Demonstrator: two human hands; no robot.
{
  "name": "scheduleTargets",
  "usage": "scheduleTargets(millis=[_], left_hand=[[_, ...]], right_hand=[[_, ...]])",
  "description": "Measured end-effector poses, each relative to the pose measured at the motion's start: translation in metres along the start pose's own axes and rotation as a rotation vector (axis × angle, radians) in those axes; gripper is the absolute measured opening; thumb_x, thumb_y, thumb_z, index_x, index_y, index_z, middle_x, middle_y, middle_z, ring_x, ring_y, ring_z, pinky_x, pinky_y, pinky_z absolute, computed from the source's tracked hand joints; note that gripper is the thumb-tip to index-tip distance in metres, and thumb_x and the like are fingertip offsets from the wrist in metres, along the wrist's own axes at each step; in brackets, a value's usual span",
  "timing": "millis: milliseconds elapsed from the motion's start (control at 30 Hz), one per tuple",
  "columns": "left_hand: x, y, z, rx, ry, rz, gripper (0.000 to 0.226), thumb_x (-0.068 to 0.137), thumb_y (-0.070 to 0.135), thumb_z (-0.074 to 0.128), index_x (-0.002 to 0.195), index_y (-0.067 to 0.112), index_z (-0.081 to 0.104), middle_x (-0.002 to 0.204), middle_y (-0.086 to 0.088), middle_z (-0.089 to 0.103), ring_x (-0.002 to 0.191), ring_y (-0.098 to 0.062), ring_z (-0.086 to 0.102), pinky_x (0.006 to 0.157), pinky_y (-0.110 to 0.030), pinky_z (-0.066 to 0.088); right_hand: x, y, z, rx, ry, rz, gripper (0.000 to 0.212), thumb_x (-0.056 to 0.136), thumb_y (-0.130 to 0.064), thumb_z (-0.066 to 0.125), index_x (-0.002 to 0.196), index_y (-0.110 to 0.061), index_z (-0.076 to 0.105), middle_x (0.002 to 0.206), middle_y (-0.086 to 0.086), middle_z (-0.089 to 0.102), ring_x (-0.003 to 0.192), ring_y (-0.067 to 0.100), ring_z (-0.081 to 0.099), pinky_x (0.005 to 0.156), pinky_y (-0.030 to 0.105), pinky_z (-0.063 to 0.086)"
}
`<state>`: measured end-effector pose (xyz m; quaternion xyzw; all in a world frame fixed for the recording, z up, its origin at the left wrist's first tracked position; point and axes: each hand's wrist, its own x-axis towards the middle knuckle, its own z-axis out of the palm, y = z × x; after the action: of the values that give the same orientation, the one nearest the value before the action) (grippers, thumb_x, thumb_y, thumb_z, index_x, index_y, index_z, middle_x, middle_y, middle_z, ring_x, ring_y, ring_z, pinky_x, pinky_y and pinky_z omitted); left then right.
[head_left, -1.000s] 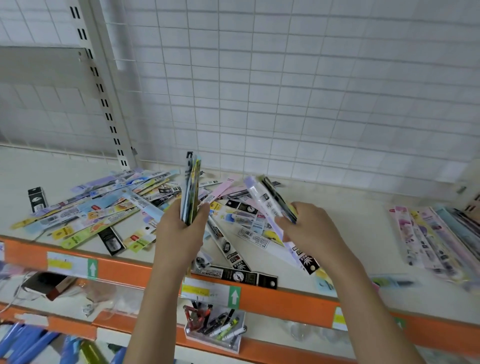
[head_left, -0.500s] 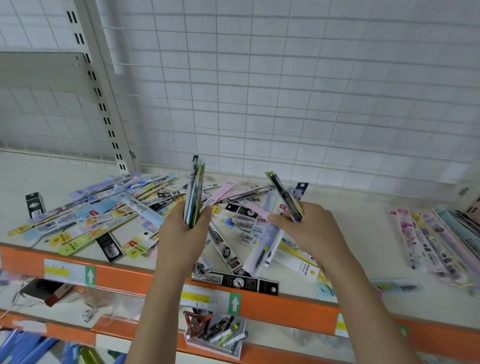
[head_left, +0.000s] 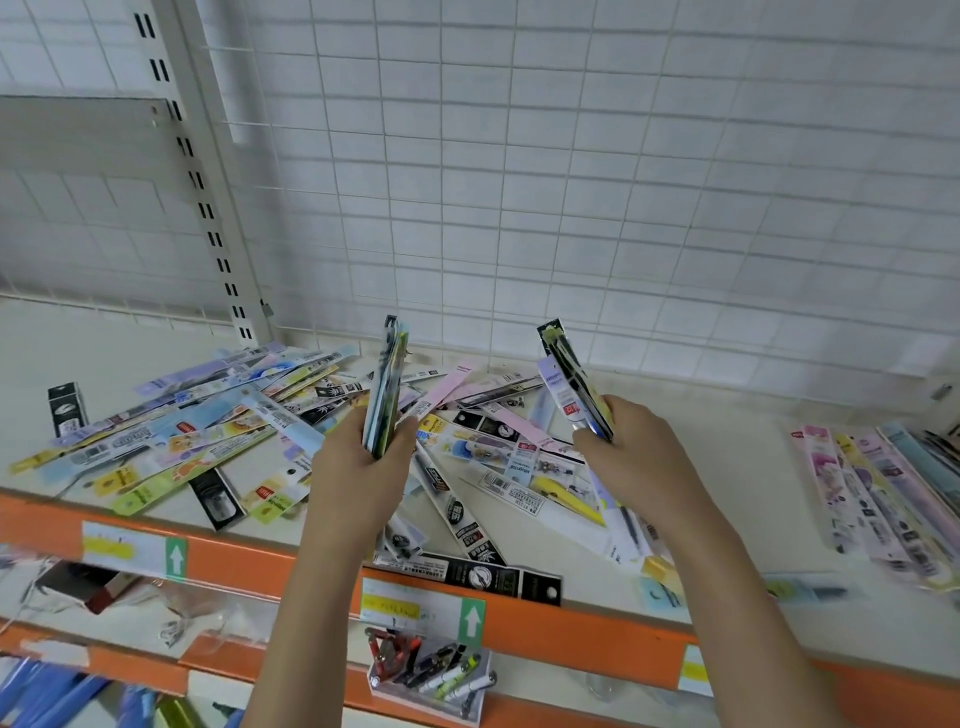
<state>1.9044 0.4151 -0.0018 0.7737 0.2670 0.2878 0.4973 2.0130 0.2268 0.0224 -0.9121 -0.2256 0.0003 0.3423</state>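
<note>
At the far left of the shelf (head_left: 727, 415) a small black packet (head_left: 65, 410) lay by itself. Just beside it, a loose pile (head_left: 208, 441) of pen packets lay crisscrossed and spread toward the middle. Over the pile's near edge the left hand (head_left: 358, 478) was clamped round a bundle (head_left: 387, 384) of packets held upright on edge, thumb on one side and fingers on the other. Below, on a lower shelf, sat a clear tray of pens (head_left: 431, 675). Apart from the left hand, the right hand (head_left: 634, 457) pinched a few packets (head_left: 571, 384), their tops leaning left. Farther right, well apart from the pile, a tidier row (head_left: 883, 499) of packets lay side by side near the shelf's end.

The sorting looked only partly done. One row was laid out and a bundle was gathered, but most of the pile lay unsorted. The packets in both hands had yet to be put down anywhere.
</note>
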Motion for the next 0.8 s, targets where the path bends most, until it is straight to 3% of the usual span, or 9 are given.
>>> scheduleTargets(millis=[100, 267, 333, 400, 500, 567, 700, 800], left_hand=[[0.002, -0.001, 0.005, 0.05, -0.036, -0.004, 0.034, 0.09, 0.031, 0.056, 0.087, -0.002, 0.054, 0.059, -0.011, 0.045, 0.055, -0.026, 0.045, 0.054, -0.037, 0.04], [0.006, -0.001, 0.017, 0.177, -0.113, -0.012, 0.026, 0.088, 0.031, 0.06, 0.083, 0.005, 0.058, 0.056, -0.006, 0.05, 0.054, -0.026, 0.05, 0.058, -0.04, 0.048], [0.008, 0.001, 0.025, 0.246, -0.153, -0.015, 0.022, 0.085, 0.031, 0.064, 0.081, 0.01, 0.057, 0.058, -0.005, 0.054, 0.054, -0.022, 0.052, 0.056, -0.034, 0.047], [0.007, 0.003, 0.034, 0.337, -0.201, 0.006, 0.021, 0.084, 0.031, 0.066, 0.076, 0.015, 0.055, 0.06, -0.003, 0.054, 0.055, -0.017, 0.05, 0.052, -0.028, 0.04], [0.003, 0.009, 0.051, 0.389, -0.276, 0.044, 0.023, 0.087, 0.029, 0.062, 0.077, 0.009, 0.058, 0.055, -0.001, 0.048, 0.051, -0.015, 0.045, 0.045, -0.024, 0.033], [0.0, 0.014, 0.063, 0.414, -0.335, 0.062, 0.019, 0.09, 0.028, 0.058, 0.076, 0.015, 0.055, 0.055, 0.002, 0.048, 0.049, -0.012, 0.045, 0.044, -0.022, 0.031], [-0.005, 0.02, 0.083, 0.478, -0.605, 0.06, 0.009, 0.086, 0.026, 0.059, 0.081, 0.022, 0.052, 0.062, 0.005, 0.051, 0.049, -0.01, 0.047, 0.045, -0.021, 0.038], [-0.011, 0.023, 0.09, 0.524, -0.738, 0.082, 0.012, 0.086, 0.03, 0.06, 0.088, 0.03, 0.048, 0.068, 0.008, 0.054, 0.055, -0.008, 0.051, 0.048, -0.019, 0.041]], right_hand=[[0.002, 0.006, -0.004, -0.012, -0.019, 0.024, 0.029, 0.09, -0.02, 0.047, 0.062, -0.018, 0.038, 0.052, 0.003, 0.05, 0.057, 0.025, 0.051, 0.062, 0.039, 0.048], [0.003, 0.02, -0.014, -0.024, 0.048, 0.06, 0.036, 0.093, -0.033, 0.048, 0.059, -0.022, 0.039, 0.054, 0.0, 0.051, 0.057, 0.022, 0.052, 0.061, 0.035, 0.047], [0.001, 0.026, -0.019, 0.0, 0.074, 0.09, 0.036, 0.093, -0.034, 0.047, 0.061, -0.018, 0.04, 0.055, 0.002, 0.053, 0.061, 0.025, 0.057, 0.063, 0.035, 0.047], [-0.002, 0.034, -0.025, 0.052, 0.091, 0.126, 0.031, 0.095, -0.032, 0.045, 0.07, -0.013, 0.046, 0.065, 0.007, 0.061, 0.068, 0.022, 0.062, 0.061, 0.031, 0.044], [-0.005, 0.046, -0.034, 0.175, 0.1, 0.182, 0.018, 0.098, -0.026, 0.043, 0.093, -0.011, 0.053, 0.084, 0.004, 0.069, 0.068, -0.001, 0.062, 0.058, 0.02, 0.042], [-0.007, 0.055, -0.04, 0.228, 0.106, 0.209, 0.012, 0.098, -0.023, 0.043, 0.1, -0.014, 0.051, 0.081, 0.002, 0.068, 0.064, 0.005, 0.065, 0.055, 0.02, 0.043], [-0.011, 0.068, -0.048, 0.134, 0.117, 0.215, 0.02, 0.096, -0.029, 0.047, 0.09, -0.01, 0.049, 0.07, 0.004, 0.058, 0.059, 0.02, 0.058, 0.055, 0.029, 0.043], [-0.014, 0.072, -0.052, 0.089, 0.109, 0.21, 0.032, 0.087, -0.039, 0.061, 0.076, -0.012, 0.048, 0.063, 0.001, 0.051, 0.057, 0.019, 0.05, 0.055, 0.028, 0.039]])
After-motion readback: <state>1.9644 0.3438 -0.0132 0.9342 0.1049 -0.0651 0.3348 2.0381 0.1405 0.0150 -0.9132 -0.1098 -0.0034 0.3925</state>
